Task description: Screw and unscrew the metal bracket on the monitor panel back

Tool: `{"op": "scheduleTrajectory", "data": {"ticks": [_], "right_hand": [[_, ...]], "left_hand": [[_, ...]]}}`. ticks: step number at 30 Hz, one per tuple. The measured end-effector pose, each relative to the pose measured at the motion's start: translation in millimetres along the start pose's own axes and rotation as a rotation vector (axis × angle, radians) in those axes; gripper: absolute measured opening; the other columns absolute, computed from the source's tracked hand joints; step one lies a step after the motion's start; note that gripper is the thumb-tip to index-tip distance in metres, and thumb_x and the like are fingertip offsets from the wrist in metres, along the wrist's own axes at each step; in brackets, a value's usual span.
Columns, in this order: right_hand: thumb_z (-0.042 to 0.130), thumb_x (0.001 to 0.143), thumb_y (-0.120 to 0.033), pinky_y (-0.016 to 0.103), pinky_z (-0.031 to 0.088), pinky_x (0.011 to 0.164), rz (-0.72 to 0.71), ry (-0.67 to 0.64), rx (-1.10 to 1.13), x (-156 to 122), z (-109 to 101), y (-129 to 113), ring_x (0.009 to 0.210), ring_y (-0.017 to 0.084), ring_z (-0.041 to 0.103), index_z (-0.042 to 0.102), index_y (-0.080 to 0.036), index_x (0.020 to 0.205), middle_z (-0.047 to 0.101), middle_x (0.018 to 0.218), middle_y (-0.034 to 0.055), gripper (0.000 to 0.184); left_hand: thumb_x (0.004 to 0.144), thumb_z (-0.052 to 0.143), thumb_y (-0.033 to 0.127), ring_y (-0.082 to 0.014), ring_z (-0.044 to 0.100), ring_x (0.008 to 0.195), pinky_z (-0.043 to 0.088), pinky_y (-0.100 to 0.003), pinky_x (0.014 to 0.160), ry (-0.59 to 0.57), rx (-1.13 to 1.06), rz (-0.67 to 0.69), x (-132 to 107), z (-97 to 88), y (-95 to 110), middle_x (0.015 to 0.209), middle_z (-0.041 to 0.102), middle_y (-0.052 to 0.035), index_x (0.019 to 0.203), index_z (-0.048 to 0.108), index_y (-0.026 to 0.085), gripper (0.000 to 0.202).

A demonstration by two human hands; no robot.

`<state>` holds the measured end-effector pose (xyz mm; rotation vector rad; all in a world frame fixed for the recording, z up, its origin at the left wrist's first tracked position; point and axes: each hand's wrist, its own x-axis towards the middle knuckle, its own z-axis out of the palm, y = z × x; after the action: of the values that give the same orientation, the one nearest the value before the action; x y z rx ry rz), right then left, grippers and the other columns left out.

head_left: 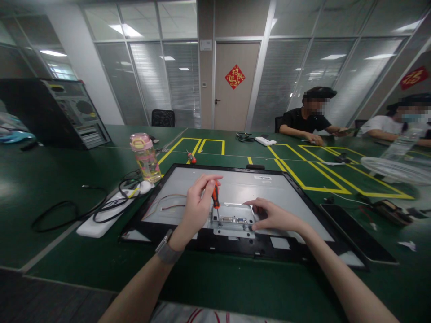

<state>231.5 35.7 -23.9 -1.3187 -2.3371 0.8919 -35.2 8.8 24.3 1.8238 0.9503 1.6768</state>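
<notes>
My left hand (199,202), with a grey watch (166,251) on its wrist, is closed round an orange and black screwdriver (216,196). The screwdriver stands nearly upright, its shaft pointing down at the left end of a metal bracket (232,232) with a row of connector ports. My right hand (274,216) grips the bracket's right end between thumb and fingers. Under both hands lies a flat display panel (286,190) with a grey back and black frame. Thin wires (171,207) run across the panel left of the bracket. The screwdriver's tip is hard to make out.
To the left are a white power strip (97,224) with black cables and a pink-lidded bottle (147,159). Another screwdriver (191,158) lies beyond the panel. On the right rests a black phone-like slab (357,231). A computer case (43,112) stands far left; two people sit far right.
</notes>
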Motion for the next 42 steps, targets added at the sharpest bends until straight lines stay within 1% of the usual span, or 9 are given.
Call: {"op": "scheduleTrajectory", "data": {"ticks": [6,14,16,21,26,28,31,37,42], "right_hand": [[0.081,0.069,-0.042,0.036,0.046,0.081,0.006,0.004,-0.005,0.3,-0.3,-1.0,0.088,0.023,0.055,0.059,-0.019,0.13,0.054,0.093,0.0038,0.069],[0.08,0.068,-0.044,0.036,0.046,0.079,-0.003,0.014,0.002,0.1,0.0,-0.9,0.087,0.023,0.055,0.06,-0.019,0.129,0.054,0.092,0.0032,0.069],[0.08,0.069,-0.045,0.036,0.046,0.079,-0.005,0.014,-0.001,0.0,-0.1,-0.9,0.086,0.023,0.055,0.06,-0.019,0.129,0.054,0.092,0.0033,0.069],[0.08,0.07,-0.045,0.035,0.046,0.08,-0.012,0.01,-0.007,0.1,0.0,-0.4,0.087,0.023,0.055,0.059,-0.02,0.13,0.055,0.093,0.0034,0.068],[0.081,0.069,-0.041,0.034,0.046,0.079,-0.006,0.01,-0.012,0.6,0.7,1.0,0.087,0.022,0.054,0.059,-0.019,0.13,0.053,0.092,0.0029,0.068],[0.08,0.07,-0.041,0.035,0.046,0.08,-0.009,0.007,-0.007,0.7,0.8,1.1,0.087,0.022,0.054,0.059,-0.019,0.13,0.053,0.092,0.003,0.068],[0.08,0.07,-0.044,0.035,0.046,0.08,-0.006,0.005,-0.001,0.2,0.2,0.1,0.088,0.023,0.055,0.059,-0.02,0.13,0.054,0.094,0.0033,0.068],[0.081,0.069,-0.046,0.034,0.046,0.078,-0.003,0.002,-0.007,-0.3,-0.5,-0.9,0.087,0.023,0.054,0.059,-0.024,0.13,0.054,0.092,0.0023,0.068],[0.081,0.069,-0.044,0.034,0.045,0.079,-0.011,0.007,-0.005,0.5,0.2,1.1,0.087,0.023,0.054,0.059,-0.021,0.13,0.053,0.092,0.0028,0.069]], "left_hand": [[0.094,0.044,0.019,-0.0175,0.062,0.086,0.048,-0.029,0.076,-0.023,0.08,0.083,-2.6,-2.1,-0.9,0.091,0.065,-0.005,0.106,0.069,0.019,0.028],[0.09,0.057,0.019,-0.0125,0.051,0.067,0.044,-0.026,0.065,0.046,0.388,0.232,-0.6,0.8,-1.4,0.079,0.055,0.0003,0.109,0.066,0.02,0.021],[0.089,0.06,0.02,-0.0121,0.05,0.067,0.044,-0.025,0.065,0.059,0.395,0.231,-0.7,0.2,-1.1,0.08,0.055,0.0001,0.106,0.067,0.02,0.019],[0.09,0.046,0.01,-0.0138,0.056,0.076,0.046,-0.025,0.066,0.017,0.343,0.267,-1.9,-1.6,2.1,0.088,0.061,-0.0028,0.106,0.065,0.019,0.027],[0.089,0.06,0.019,-0.0119,0.054,0.071,0.047,-0.025,0.069,0.035,0.376,0.358,-3.8,1.5,0.9,0.083,0.054,-0.0007,0.103,0.065,0.019,0.015],[0.089,0.061,0.021,-0.0131,0.056,0.076,0.049,-0.027,0.072,0.032,0.36,0.382,-4.7,1.7,1.7,0.087,0.055,-0.0021,0.103,0.066,0.019,0.015],[0.093,0.048,0.014,-0.0157,0.059,0.088,0.049,-0.029,0.077,-0.016,0.302,0.37,-5.1,1.0,4.1,0.096,0.06,-0.0057,0.108,0.066,0.019,0.024],[0.089,0.062,0.02,-0.0134,0.054,0.074,0.048,-0.027,0.071,0.013,0.277,0.357,-3.5,2.0,2.6,0.083,0.054,-0.0013,0.104,0.069,0.021,0.017],[0.092,0.047,0.012,-0.0144,0.056,0.078,0.046,-0.027,0.072,-0.075,0.262,0.278,-3.4,2.7,2.9,0.088,0.059,-0.0027,0.114,0.064,0.02,0.029]]}}
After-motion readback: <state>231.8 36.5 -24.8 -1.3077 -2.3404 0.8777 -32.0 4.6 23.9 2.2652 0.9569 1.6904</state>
